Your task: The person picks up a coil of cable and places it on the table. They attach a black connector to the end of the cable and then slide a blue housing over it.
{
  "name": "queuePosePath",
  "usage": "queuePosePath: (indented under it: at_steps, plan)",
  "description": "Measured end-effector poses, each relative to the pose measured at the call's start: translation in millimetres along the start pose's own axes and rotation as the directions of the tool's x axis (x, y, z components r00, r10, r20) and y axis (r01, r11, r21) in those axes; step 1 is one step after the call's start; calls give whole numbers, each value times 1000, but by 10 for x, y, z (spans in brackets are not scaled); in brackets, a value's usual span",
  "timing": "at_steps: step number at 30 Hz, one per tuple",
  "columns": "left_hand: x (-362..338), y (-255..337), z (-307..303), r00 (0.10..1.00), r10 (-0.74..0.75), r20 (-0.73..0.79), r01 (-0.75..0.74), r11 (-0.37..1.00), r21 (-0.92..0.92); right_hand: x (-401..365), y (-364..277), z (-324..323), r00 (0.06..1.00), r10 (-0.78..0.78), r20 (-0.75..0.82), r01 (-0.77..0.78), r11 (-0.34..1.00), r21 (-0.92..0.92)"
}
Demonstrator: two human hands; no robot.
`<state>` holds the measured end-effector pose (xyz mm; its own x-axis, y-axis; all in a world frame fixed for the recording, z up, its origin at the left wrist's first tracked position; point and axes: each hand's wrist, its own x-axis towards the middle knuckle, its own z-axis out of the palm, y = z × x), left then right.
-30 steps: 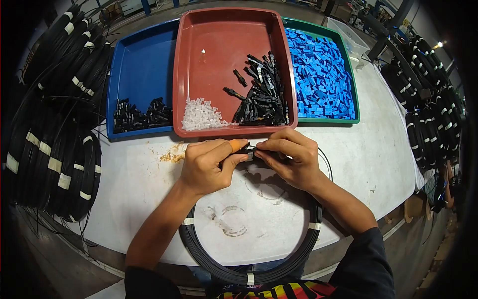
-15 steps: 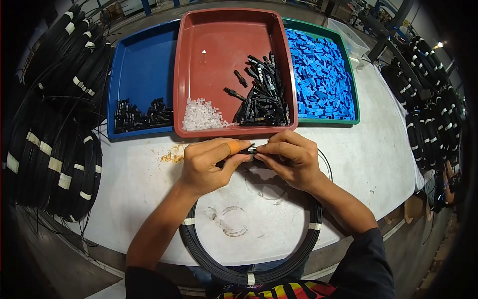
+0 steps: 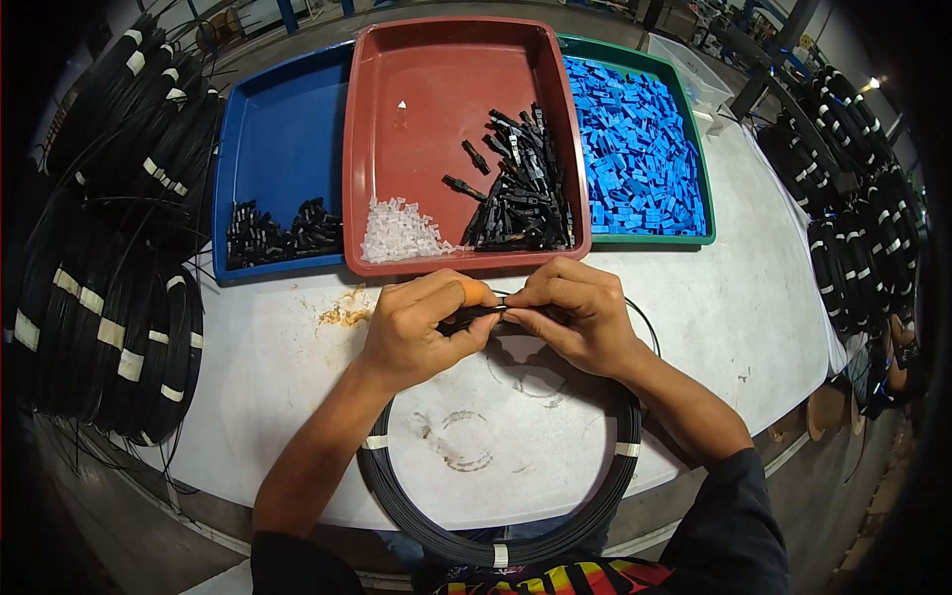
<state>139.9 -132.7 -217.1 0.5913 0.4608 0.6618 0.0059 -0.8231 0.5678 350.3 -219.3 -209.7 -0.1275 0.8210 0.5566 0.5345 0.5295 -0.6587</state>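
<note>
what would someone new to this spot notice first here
The eye likely goes first to the bright blue pieces filling the green tray, right of the big red tray, which holds white bits and black parts. Next come the two hands, left with an orange band on one finger, pinching something small and dark together with the right, above a large black coil.
</note>
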Motion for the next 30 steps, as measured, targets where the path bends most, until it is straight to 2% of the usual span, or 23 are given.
queuePosePath:
  at_steps: [5,8,10,14,20,22,23,25,30]
  plan:
    - [7,-1,3,1000,13,4,-13,1000,17,11,-28,3,1000,16,18,-17,999,33]
    - [4,21,-4,998,-33,-47,33,999,8,52,-128,-19,999,23,-45,-24,999,-22]
    - [-5,19,-22,990,-132,-52,130,990,-46,15,27,7,995,-28,-97,23,999,-48]
    - [9,22,-30,989,-138,-53,135,989,-59,-10,47,23,996,25,-86,-27,999,-23]
    - [-4,6,-26,994,-103,-24,100,989,-105,-30,-11,42,994,-45,-100,46,999,-1]
    - [-13,10,-35,988,-154,8,153,975,-163,-18,8,30,981,-178,-78,172,981,-86]
    - [-10,14,-36,988,-153,8,153,975,-162,-11,10,32,981,-179,-78,172,981,-86]
    - [-10,26,-35,991,-133,6,132,973,-190,-11,8,44,956,-279,-91,266,955,-129]
    - [-17,-18,-29,997,-75,0,74,978,-193,-27,28,37,953,-293,-82,286,954,-86]
